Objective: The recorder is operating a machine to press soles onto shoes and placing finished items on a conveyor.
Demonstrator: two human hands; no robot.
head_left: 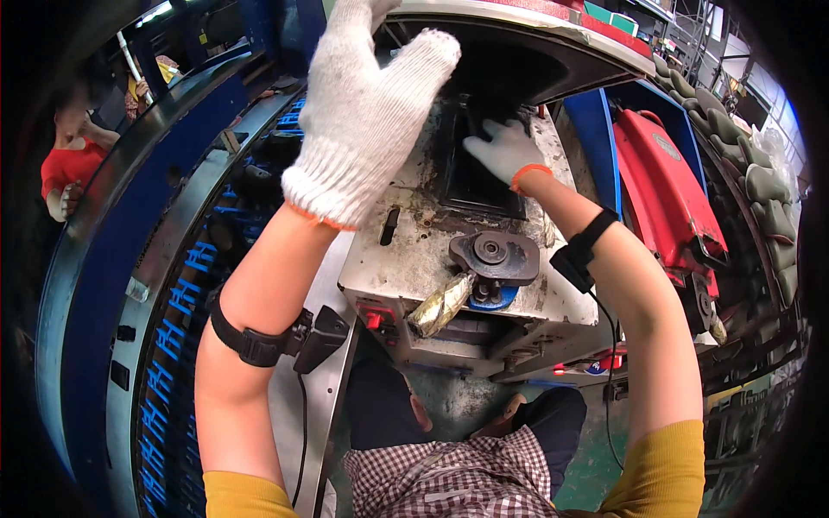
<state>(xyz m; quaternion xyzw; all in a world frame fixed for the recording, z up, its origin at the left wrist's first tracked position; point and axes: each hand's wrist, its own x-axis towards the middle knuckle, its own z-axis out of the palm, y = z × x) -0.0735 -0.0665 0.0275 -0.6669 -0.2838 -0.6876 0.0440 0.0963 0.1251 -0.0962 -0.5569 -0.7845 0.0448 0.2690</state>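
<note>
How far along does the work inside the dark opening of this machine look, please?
Done: the lid is up, so the dark opening is exposed. In hand: the gloved right hand reaches into it while the gloved left hand is raised near the lid. Left: both hands are at the machine and the lid is not closed.

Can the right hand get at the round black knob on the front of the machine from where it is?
Probably yes. The right hand rests at the dark recess, and the round black knob sits just below it on the machine top, uncovered, with nothing between.
</note>
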